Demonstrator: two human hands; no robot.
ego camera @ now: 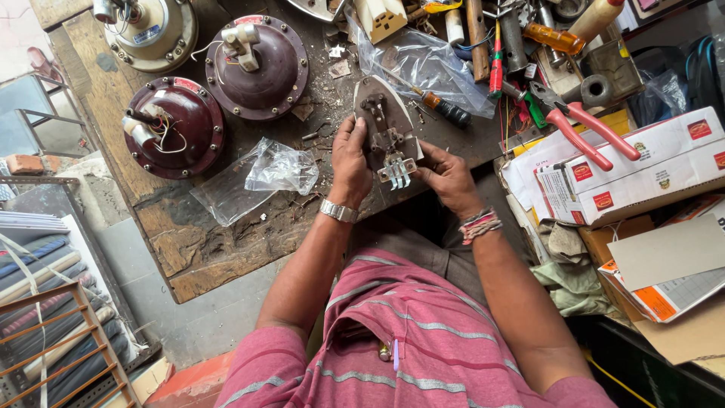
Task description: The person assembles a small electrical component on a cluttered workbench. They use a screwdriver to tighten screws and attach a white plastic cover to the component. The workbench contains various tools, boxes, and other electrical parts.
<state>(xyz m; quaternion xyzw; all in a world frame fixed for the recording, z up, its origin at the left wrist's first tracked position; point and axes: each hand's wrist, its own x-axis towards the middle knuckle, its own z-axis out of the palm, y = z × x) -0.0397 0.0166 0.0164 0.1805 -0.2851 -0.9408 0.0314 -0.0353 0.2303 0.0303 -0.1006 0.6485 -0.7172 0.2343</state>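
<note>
I see left hand (351, 160) clamped on iron soleplate (387, 130), right hand (445, 175) pinching pale terminal block (397, 171) at its near end. Soleplate sits at workbench (189, 249) edge. Risk: pinch slips, block drops off bench; red pliers (578, 121) right of soleplate.

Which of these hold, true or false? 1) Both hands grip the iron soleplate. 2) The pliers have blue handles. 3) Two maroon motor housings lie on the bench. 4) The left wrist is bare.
1) True: left hand and right hand hold the iron soleplate.
2) False: the pliers have red handles.
3) True: two maroon motor housings lie on the wooden bench.
4) False: it wears a metal watch.
</note>
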